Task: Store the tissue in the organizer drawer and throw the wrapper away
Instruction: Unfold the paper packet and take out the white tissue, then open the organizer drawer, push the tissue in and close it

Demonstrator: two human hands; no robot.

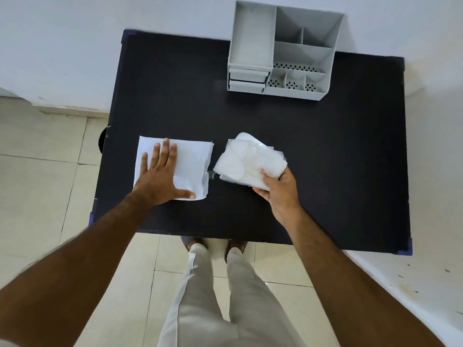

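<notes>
- Two hands work on the black tabletop (275,136): the left hand (160,176) lies flat, fingers spread, pressing the square white tissue stack (190,161) at centre left.
- Right hand (278,186) fingers pinch the crumpled clear plastic wrapper (248,161), just right of the tissue.
- Grey plastic organizer (283,51) sits upper right, its drawers (246,80) seemingly closed.
- Risk: lifting one-handed, loose sheets could fan out or slide off.

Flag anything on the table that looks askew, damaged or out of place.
Nothing looks damaged or spilled. The tissue lies flat under the left hand, its right edge slightly ragged. The right hand grips the crumpled wrapper. The organizer overhangs the table's far edge.
</notes>
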